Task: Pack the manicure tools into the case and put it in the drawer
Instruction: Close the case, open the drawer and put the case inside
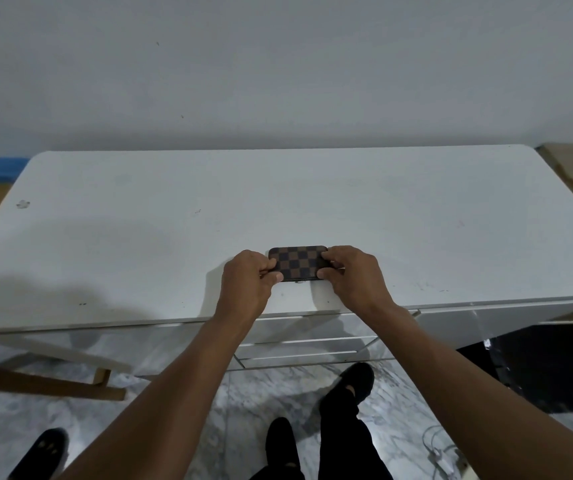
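Observation:
A small case (298, 262) with a brown and black checker pattern lies closed on the white desk (174, 230), near its front edge. My left hand (250, 282) grips the case's left end, thumb on top. My right hand (352, 277) grips its right end in the same way. No loose manicure tools show on the desk. Below the front edge, between my forearms, are white drawer fronts (305, 332), which look closed.
A white wall rises behind the desk. Wooden desk legs (46, 382) stand at the lower left. My feet in dark shoes (354, 379) are on the marble floor, with white cables (440, 452) at the lower right. A dark object (548, 368) sits under the desk's right side.

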Demonstrator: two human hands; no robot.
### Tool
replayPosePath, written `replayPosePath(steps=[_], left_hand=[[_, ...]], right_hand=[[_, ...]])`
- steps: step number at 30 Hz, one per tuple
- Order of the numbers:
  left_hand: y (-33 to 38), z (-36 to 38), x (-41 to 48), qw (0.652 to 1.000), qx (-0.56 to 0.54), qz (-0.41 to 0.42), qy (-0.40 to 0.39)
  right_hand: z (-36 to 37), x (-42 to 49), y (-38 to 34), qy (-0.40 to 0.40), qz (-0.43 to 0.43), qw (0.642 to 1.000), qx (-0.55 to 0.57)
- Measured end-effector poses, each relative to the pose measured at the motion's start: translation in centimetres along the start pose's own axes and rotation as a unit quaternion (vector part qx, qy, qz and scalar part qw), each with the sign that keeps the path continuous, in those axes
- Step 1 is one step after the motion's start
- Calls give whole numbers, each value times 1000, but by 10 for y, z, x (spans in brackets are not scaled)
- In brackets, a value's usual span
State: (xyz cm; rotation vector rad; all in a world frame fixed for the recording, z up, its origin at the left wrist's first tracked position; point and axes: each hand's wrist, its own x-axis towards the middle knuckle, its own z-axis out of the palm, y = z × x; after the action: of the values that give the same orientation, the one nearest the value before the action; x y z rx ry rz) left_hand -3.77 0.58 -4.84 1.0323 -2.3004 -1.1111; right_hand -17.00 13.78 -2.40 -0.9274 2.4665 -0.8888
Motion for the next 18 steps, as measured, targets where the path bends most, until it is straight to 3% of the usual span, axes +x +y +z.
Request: replayPosePath(steps=[13, 18], left_hand=[[4, 4, -6, 999, 49, -1, -9], [6, 4, -20, 999, 41, 9, -20]], right_hand=[[12, -13, -6, 27, 21, 999, -13], [6, -27, -4, -2, -2, 999, -34]])
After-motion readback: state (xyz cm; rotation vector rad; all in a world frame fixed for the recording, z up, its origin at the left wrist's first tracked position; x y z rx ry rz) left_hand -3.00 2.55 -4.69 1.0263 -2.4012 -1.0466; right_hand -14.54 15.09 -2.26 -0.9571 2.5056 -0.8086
